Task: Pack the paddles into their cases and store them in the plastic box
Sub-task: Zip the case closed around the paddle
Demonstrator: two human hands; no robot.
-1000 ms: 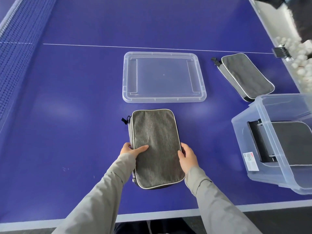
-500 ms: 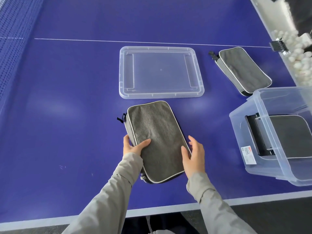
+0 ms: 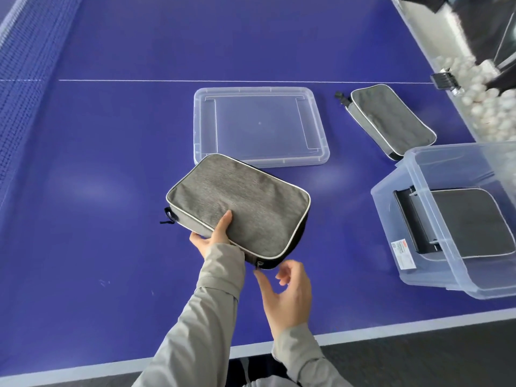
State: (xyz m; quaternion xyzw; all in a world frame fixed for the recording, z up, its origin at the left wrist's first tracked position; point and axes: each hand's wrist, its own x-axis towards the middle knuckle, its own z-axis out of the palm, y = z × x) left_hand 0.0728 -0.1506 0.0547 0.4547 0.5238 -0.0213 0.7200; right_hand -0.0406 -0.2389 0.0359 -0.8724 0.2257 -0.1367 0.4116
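Item: grey case (image 3: 237, 205), lifted and tilted above the blue counter (image 3: 111, 135), its far corner overlapping the near edge of the clear lid (image 3: 261, 125). It is gripped at its near left edge by the left hand (image 3: 212, 236), thumb laid on the top face and fingers curled beneath. The right hand (image 3: 287, 291) is held just below the case's near corner, touching nothing, fingers loosely spread and the thumb pointed toward the zip pull (image 3: 259, 264); no grasp is made. Whether the zip is fully closed cannot be told from this angle. Item: second case (image 3: 391, 121), laid flat on the counter near the far right, well apart from the first and just beyond the box. Item: plastic box (image 3: 418, 219), open, at the right edge of the counter, with one case already seen inside it (image 3: 469, 222) beside a dark part that cannot be identified. Progress, as judged: one case stored, two left to be placed in the box, and the lid yet to be fitted. No loose paddles are seen.
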